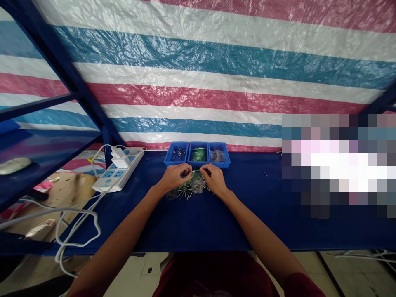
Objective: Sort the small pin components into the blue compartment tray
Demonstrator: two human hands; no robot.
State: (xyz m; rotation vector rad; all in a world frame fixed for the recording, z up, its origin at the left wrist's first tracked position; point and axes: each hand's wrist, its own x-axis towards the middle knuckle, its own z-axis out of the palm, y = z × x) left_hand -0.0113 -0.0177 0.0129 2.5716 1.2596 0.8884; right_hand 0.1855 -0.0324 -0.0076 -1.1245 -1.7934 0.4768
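My left hand point(177, 176) is over the left side of a mixed pile, its thumb and fingertips pinched together. Across from it, my right hand point(214, 178) is also closed in a pinch, fingertips turned toward the left ones. Whatever sits in the fingertips is too small to make out. Under and between the hands lie thin silvery metal pins point(186, 191), green pieces and a small clear plastic bag point(197, 186). Just behind stand three joined blue bins: the left bin point(169, 158) has metal pins, the middle bin point(198, 164) green pieces, the right bin point(227, 159) clear bags.
On the blue table point(198, 227), a white power strip point(116, 178) with a plugged-in adapter stands at left, its white cables point(81, 243) looping over the edge. One small pin point(265, 173) lies at right. A striped tarp point(198, 99) hangs behind. The far right is blurred out.
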